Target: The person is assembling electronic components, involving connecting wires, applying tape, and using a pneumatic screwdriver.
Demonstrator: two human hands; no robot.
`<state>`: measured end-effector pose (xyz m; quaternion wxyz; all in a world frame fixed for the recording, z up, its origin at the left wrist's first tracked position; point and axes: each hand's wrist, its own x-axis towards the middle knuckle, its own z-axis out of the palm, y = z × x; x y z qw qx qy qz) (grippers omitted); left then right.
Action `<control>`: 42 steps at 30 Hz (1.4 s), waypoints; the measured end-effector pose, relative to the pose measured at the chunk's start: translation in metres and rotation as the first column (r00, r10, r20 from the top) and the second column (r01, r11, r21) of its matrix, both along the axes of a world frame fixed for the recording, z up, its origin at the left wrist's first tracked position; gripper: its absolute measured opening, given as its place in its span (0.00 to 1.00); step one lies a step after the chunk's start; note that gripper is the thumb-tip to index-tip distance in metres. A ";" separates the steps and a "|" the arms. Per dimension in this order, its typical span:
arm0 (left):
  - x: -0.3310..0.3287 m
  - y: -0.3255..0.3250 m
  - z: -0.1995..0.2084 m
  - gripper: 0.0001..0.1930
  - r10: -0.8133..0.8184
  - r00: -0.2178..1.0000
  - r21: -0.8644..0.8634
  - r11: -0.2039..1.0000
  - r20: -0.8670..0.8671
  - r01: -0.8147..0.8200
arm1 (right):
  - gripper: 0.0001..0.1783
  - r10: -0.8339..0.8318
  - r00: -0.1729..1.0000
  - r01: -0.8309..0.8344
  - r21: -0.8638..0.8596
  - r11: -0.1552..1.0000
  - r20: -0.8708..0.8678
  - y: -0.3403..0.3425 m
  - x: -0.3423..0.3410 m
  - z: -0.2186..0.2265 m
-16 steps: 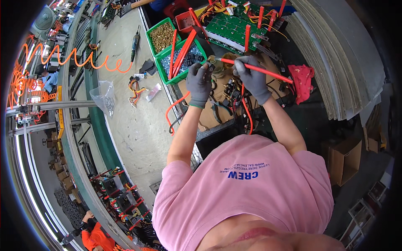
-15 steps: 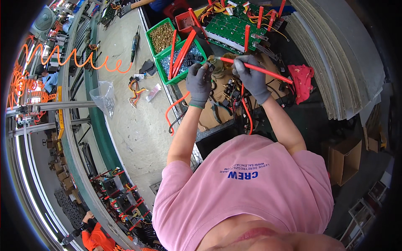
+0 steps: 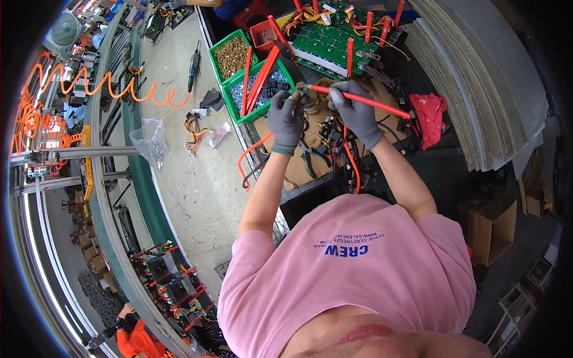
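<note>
Both my hands wear grey gloves and are close together over a cardboard sheet (image 3: 293, 172) on the bench. My right hand (image 3: 357, 116) is closed around a long straight red rod (image 3: 382, 106), which slants down to the right. The rod's left tip comes near the fingertips of my left hand (image 3: 286, 124). These fingers pinch a small black part (image 3: 302, 95), mostly hidden by the glove. Between the hands stands a small dingy jar (image 3: 311, 107). Pliers with dark handles (image 3: 313, 160) and a tangle of black parts and cables (image 3: 335, 136) lie below them.
Green bins hold brass-coloured pieces (image 3: 231, 58) and silvery hardware with red strips (image 3: 255, 86). Behind is a green circuit board (image 3: 325, 42) with upright red strips. A red cloth (image 3: 428, 119) lies right, beside stacked grey sheets (image 3: 444, 89). An electric screwdriver (image 3: 193, 67) lies left.
The red rod has shifted slightly left and tilts a little less, with my right hand moving left with it. My left hand stays nearly in place, still pinching the black part.
</note>
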<state>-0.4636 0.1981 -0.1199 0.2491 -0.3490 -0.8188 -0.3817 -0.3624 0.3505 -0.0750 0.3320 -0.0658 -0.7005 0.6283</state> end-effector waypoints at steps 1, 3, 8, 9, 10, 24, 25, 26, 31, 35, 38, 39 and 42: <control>0.000 0.000 0.001 0.15 0.013 1.000 0.009 1.000 -0.011 -0.013 | 0.08 0.005 1.000 -0.005 0.001 1.000 0.025 0.001 0.001 -0.002; 0.000 -0.001 0.000 0.16 0.017 1.000 0.005 1.000 0.005 -0.017 | 0.08 0.011 0.999 -0.012 0.010 1.000 0.039 0.002 0.007 -0.001; 0.003 0.001 -0.003 0.20 -0.022 0.999 0.034 0.999 0.044 0.020 | 0.08 0.011 1.000 -0.011 -0.051 0.999 -0.010 0.001 0.006 0.008; 0.004 0.003 -0.002 0.22 -0.025 0.999 0.041 0.999 0.021 0.024 | 0.07 0.015 1.000 -0.014 -0.043 0.999 0.007 0.002 0.005 0.009; 0.006 0.005 0.002 0.22 -0.015 1.000 0.028 1.000 0.009 0.015 | 0.07 0.023 1.000 -0.024 -0.039 0.999 -0.003 0.002 0.006 0.007; 0.001 0.000 0.006 0.21 0.012 0.998 0.045 0.999 0.064 -0.015 | 0.06 0.050 0.995 -0.034 -0.175 0.984 0.085 0.005 0.007 -0.003; 0.002 -0.002 0.006 0.22 0.002 0.996 0.034 0.999 0.093 -0.005 | 0.07 0.074 0.994 -0.057 -0.181 0.982 0.087 0.007 0.009 -0.003; 0.003 -0.001 0.006 0.22 0.015 0.997 0.046 0.999 0.082 -0.019 | 0.07 0.088 0.993 -0.074 -0.169 0.983 0.076 0.008 0.008 -0.002; 0.006 0.001 0.008 0.21 0.013 0.999 0.037 0.999 0.040 -0.015 | 0.07 0.048 0.999 -0.049 -0.073 0.996 -0.014 0.014 -0.006 -0.005; 0.007 -0.005 0.008 0.22 0.025 0.999 0.048 0.998 0.045 -0.027 | 0.07 0.075 0.997 -0.075 -0.042 0.996 -0.014 0.008 0.002 -0.005; 0.009 -0.008 0.006 0.22 0.039 0.998 0.051 0.998 0.048 -0.042 | 0.07 0.064 0.998 -0.064 -0.042 0.997 0.000 0.007 0.000 -0.004; 0.010 -0.010 0.006 0.23 0.031 0.999 0.064 0.997 0.038 -0.033 | 0.07 0.052 0.999 -0.053 -0.055 0.997 -0.013 0.006 -0.003 -0.004; 0.014 -0.009 0.010 0.23 0.025 0.999 0.073 0.997 0.045 -0.028 | 0.06 0.045 0.999 -0.045 -0.051 0.998 -0.017 0.006 -0.002 -0.005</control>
